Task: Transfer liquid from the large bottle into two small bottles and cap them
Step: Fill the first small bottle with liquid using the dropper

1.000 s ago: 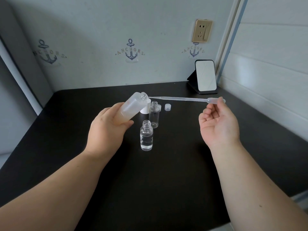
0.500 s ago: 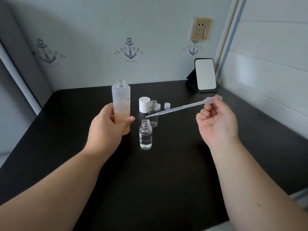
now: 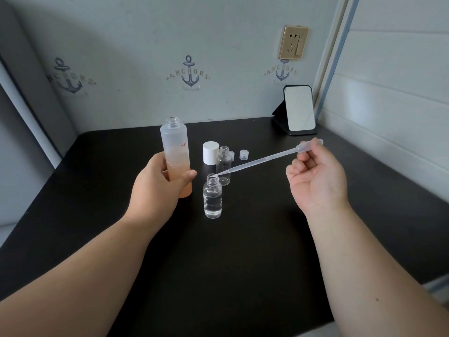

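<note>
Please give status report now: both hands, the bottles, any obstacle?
Left hand grips large bottle, upright, uncapped. Right hand pinches pipette, tip at near small bottle mouth. Nothing blocking.

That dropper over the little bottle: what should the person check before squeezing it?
1. Pipette tip at the mouth of the near small bottle: ok.
2. Near small bottle upright with room left: ok, partly filled.
3. Right hand pinching the bulb: ok.
4. Large bottle upright and steadied by the left hand: ok.
5. Liquid loaded in the pipette: cannot tell.
6. Small caps within reach for later: ok, behind the far small bottle.
</note>
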`<state>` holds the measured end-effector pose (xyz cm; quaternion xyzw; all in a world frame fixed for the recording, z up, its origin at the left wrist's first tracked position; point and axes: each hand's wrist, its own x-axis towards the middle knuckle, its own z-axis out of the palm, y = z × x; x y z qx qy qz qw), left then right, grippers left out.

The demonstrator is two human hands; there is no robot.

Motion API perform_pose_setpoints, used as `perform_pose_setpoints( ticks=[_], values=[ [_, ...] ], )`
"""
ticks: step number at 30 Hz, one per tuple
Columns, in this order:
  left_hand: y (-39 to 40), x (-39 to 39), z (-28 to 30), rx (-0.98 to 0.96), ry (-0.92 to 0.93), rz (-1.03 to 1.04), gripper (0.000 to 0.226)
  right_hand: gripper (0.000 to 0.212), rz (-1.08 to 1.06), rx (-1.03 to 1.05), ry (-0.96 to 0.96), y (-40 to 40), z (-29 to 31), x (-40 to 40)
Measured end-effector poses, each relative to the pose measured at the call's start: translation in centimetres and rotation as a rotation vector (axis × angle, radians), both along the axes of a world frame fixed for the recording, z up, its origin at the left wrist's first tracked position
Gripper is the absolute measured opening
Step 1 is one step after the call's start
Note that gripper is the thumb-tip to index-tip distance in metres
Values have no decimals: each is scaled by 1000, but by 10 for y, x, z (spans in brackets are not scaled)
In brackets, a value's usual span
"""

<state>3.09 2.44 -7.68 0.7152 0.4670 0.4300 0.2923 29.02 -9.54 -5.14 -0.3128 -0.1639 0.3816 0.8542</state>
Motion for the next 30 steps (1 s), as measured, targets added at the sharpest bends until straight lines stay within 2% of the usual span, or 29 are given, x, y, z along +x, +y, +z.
perform_pose_setpoints(
  ticks=[6, 8, 10, 13, 15, 18, 21, 23, 26, 30],
  values=[
    [-4, -1, 1, -19, 20, -35, 69, 32, -12, -7, 17, 0, 1, -1],
    [-9, -4, 5, -36, -25, -47, 73, 31, -11, -3, 19, 0, 1, -1],
    [-14, -8, 11, 1, -104, 1, 62, 30, -9, 1, 14, 0, 1, -1],
    [-25, -16, 20, 194, -193, 107, 39, 32, -6, 5, -16, -1, 1, -2],
    [-34, -19, 24, 309, -205, 77, 31, 33, -3, 5, -34, -1, 1, -2],
    [-43, -20, 24, 379, -130, -100, 19, 34, -9, -2, -37, -1, 1, -2],
    [-45, -18, 24, 292, -4, -279, 18, 32, -20, -10, -44, -1, 2, -2],
    [-45, -15, 23, 202, 102, -370, 27, 31, -23, -11, -51, -1, 2, -2],
    [-44, -10, 22, 92, 240, -462, 48, 32, -17, -9, -58, -1, 2, -2],
    [-43, -4, 18, 72, 354, -478, 37, 33, -18, -5, -58, -1, 2, -3]
  ],
)
